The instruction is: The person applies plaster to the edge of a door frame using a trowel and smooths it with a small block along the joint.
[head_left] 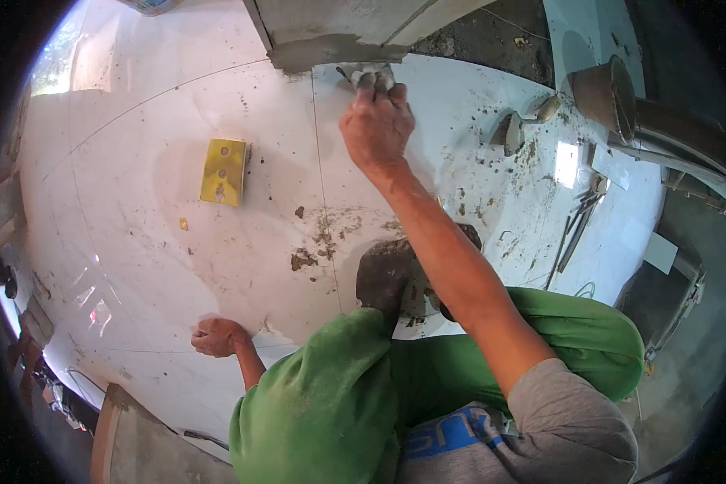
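Note:
My right hand reaches to the cement-smeared base of a grey raised panel, its fingers closed on a pale, grey-smeared piece, perhaps a cloth or scraper; a small dark strip pokes out at its left. My left hand is low at the left on the white tiled floor, fingers curled; whether they hold anything is hidden. A yellow rectangular block lies between my hands, left of a tile joint. My green-trousered legs are folded beneath me, with a dark shoe under my right forearm.
A trowel-like tool lies right among grit, near a bucket and a dark curved tub. Long thin tools lie farther down. A grey board stands at lower left. Dirt lumps dot the floor.

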### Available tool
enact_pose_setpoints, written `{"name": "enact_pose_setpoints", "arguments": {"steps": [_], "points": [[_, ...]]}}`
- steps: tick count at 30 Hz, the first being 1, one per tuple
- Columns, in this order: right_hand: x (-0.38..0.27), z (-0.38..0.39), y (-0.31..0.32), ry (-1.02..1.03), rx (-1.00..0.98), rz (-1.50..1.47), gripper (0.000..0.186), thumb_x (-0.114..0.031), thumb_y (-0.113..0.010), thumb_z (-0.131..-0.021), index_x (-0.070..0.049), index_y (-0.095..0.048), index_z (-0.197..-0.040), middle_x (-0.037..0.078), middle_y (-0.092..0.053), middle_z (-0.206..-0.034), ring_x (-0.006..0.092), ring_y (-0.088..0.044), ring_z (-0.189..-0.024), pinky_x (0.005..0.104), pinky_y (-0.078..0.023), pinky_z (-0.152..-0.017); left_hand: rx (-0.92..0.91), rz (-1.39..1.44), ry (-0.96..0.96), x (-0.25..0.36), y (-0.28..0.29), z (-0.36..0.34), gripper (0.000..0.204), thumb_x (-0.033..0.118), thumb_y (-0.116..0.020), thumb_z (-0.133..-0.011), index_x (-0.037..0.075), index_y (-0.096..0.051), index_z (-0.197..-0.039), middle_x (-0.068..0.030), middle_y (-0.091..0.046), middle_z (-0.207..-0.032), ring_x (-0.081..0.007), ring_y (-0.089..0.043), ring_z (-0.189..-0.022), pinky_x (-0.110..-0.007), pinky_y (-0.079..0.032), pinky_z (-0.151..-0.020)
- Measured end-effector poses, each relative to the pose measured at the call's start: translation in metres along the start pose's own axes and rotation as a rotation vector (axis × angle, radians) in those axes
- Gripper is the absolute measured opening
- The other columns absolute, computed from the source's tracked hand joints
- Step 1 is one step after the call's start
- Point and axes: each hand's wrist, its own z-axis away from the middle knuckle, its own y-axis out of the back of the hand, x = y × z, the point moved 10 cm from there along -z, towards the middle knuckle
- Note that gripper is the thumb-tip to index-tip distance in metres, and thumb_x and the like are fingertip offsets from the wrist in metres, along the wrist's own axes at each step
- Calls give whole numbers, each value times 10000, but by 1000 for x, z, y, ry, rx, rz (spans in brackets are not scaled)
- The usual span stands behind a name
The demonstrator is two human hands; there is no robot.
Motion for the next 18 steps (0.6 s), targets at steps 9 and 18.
{"name": "enact_pose_setpoints", "arguments": {"steps": [9, 18], "points": [[-67, -1, -9, 107, 41, 11, 405, -102, -704, -819, 100, -706, -1171, 243, -762, -1084, 351, -674, -984, 429, -596, -786, -15, -32, -34, 4, 1, 1, 381, 388, -500, -981, 79, -665, -1134, -149, -660, -1177, -360, -635, -1122, -525, -510, -936], [-82, 2, 30, 231, -26, -277, 400, -74, -740, -816, 4, -737, -1208, 142, -779, -1177, 290, -687, -1001, 419, -588, -840, -29, -13, 24, 2, 3, 0, 354, 348, -505, -986, 58, -663, -1114, -165, -652, -1181, -380, -623, -1128, -530, -501, -946]]}}
